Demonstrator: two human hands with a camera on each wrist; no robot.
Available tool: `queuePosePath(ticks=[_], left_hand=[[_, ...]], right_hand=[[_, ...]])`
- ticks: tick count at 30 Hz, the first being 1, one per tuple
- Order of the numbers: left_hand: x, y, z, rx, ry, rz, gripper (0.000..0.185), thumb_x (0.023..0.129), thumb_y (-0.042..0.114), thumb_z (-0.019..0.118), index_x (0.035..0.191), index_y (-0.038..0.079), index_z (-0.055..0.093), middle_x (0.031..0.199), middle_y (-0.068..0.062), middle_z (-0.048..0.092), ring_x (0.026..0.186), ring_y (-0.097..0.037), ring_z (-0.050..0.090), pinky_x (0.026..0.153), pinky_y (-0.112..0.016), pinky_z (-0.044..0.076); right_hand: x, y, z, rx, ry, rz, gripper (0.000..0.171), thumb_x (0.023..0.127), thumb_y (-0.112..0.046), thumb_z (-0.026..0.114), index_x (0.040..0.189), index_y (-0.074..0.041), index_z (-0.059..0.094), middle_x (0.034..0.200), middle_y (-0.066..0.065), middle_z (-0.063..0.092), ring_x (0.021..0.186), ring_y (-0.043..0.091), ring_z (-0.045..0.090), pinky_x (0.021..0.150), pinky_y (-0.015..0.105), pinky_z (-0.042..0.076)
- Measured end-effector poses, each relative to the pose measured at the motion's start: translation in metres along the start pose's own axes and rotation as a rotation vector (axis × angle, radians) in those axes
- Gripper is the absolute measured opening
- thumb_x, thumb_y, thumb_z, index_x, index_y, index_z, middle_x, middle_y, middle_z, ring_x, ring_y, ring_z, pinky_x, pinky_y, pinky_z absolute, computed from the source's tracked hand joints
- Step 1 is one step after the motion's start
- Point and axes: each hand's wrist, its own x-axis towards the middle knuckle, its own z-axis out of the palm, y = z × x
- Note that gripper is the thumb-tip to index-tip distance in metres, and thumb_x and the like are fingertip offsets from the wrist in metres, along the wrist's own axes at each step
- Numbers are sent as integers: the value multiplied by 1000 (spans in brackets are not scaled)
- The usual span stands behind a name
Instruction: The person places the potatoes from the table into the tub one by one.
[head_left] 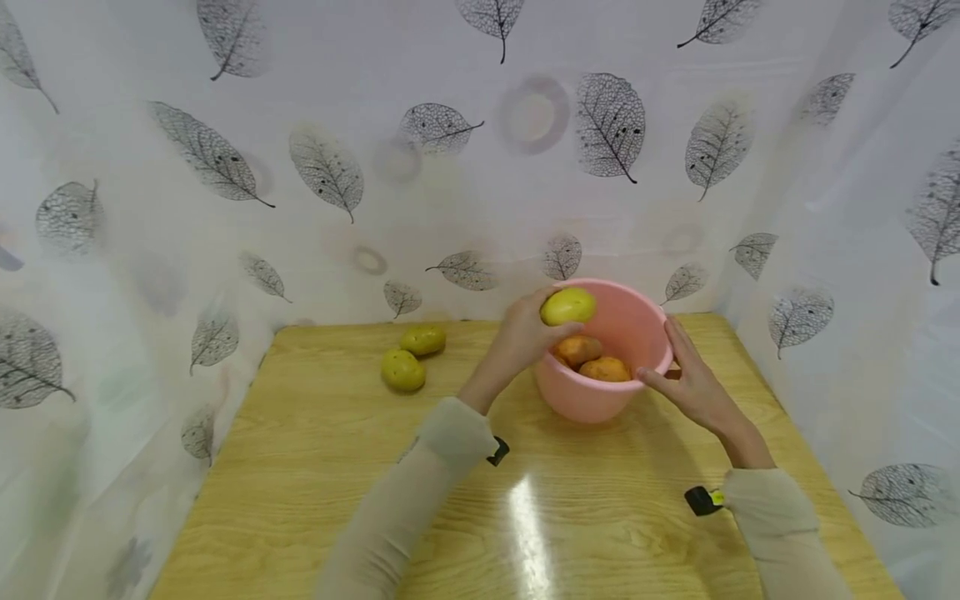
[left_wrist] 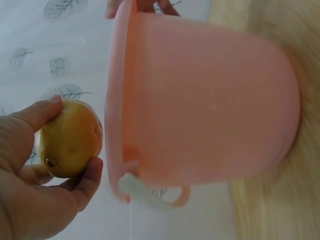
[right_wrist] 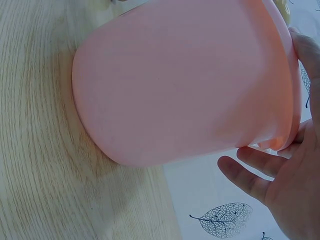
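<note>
My left hand (head_left: 519, 333) pinches a yellow potato (head_left: 568, 307) between thumb and fingers over the left part of the bucket's mouth. In the left wrist view the potato (left_wrist: 70, 140) shows small pits and a dark spot, just beyond the rim. The pink bucket (head_left: 577, 400) stands upright on the table with browner potatoes (head_left: 606, 369) inside; the rim and left hand hide part of its contents. At the bucket's right side my right hand (head_left: 701, 392) rests against the rim, thumb and fingers spread. In the right wrist view, two straight fingers (right_wrist: 245, 177) extend beside the bucket wall.
Two yellow-green potatoes (head_left: 403, 370) lie close together on the wooden table (head_left: 315, 450), left of the bucket. Leaf-printed white sheeting (head_left: 465, 208) encloses the back and sides. A pale handle (left_wrist: 150, 195) hangs at the bucket's rim.
</note>
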Motion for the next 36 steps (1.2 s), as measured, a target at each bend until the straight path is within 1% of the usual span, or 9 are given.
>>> queuePosePath(ticks=[5, 8, 11, 14, 17, 24, 29, 33, 36], left_hand=[[5, 4, 15, -52, -26, 30, 68, 89, 31, 85, 147, 13, 56, 132, 2, 64, 104, -13, 61, 87, -29, 54], [8, 7, 23, -79, -39, 42, 61, 89, 26, 85, 142, 14, 59, 128, 5, 64, 102, -12, 60, 86, -28, 53], [11, 11, 31, -58, -56, 19, 59, 89, 26, 84, 141, 11, 59, 122, 2, 65, 97, -13, 60, 82, -27, 52], [14, 14, 38, 28, -71, -23, 63, 91, 32, 82, 145, 11, 56, 123, -2, 66, 96, -13, 58, 81, -26, 51], [16, 16, 43, 89, -79, -46, 65, 92, 37, 80, 147, 12, 55, 122, -2, 66, 95, -13, 58, 81, -26, 49], [18, 17, 51, 70, -89, -65, 63, 92, 37, 80, 144, 12, 55, 105, 3, 64, 81, -12, 61, 71, -22, 52], [21, 17, 55, 89, -100, -82, 64, 93, 40, 78, 146, 13, 54, 110, 3, 64, 88, -12, 58, 74, -23, 51], [23, 17, 58, 104, -144, -107, 65, 95, 42, 75, 149, 13, 52, 103, 0, 69, 79, -12, 60, 67, -23, 51], [25, 16, 60, 121, -174, -115, 64, 99, 41, 71, 152, 12, 51, 116, -6, 72, 79, -15, 63, 67, -24, 52]], right_hand=[[2, 0, 1, 8, -4, 4, 99, 100, -18, 70, 166, -21, -3, 172, 12, -5, 139, 45, 39, 87, 7, 45], [1, 0, 1, 3, -9, 9, 99, 100, -19, 70, 166, -21, -4, 172, 13, -5, 140, 45, 39, 87, 7, 45], [1, 1, 1, -1, -10, 11, 99, 100, -19, 70, 166, -20, -3, 172, 14, -4, 138, 45, 40, 87, 7, 45], [1, 0, 1, -6, -7, 15, 99, 100, -19, 70, 166, -20, -3, 172, 14, -3, 138, 45, 40, 87, 7, 44], [1, -1, 1, -12, -6, 22, 98, 100, -21, 70, 166, -19, -3, 172, 14, -4, 140, 44, 39, 88, 6, 44], [2, -3, 1, -16, -12, 28, 98, 100, -22, 70, 166, -19, -3, 172, 12, -6, 141, 43, 38, 89, 6, 43], [2, -1, 1, -22, -9, 27, 98, 100, -22, 70, 166, -21, -3, 172, 11, -6, 141, 42, 38, 89, 6, 43], [1, 0, 1, -13, -7, 19, 99, 100, -20, 70, 166, -23, -3, 172, 11, -5, 141, 43, 38, 88, 7, 44], [1, 0, 1, -12, -3, 9, 98, 100, -18, 70, 167, -23, -2, 173, 12, -3, 138, 43, 41, 88, 7, 45]])
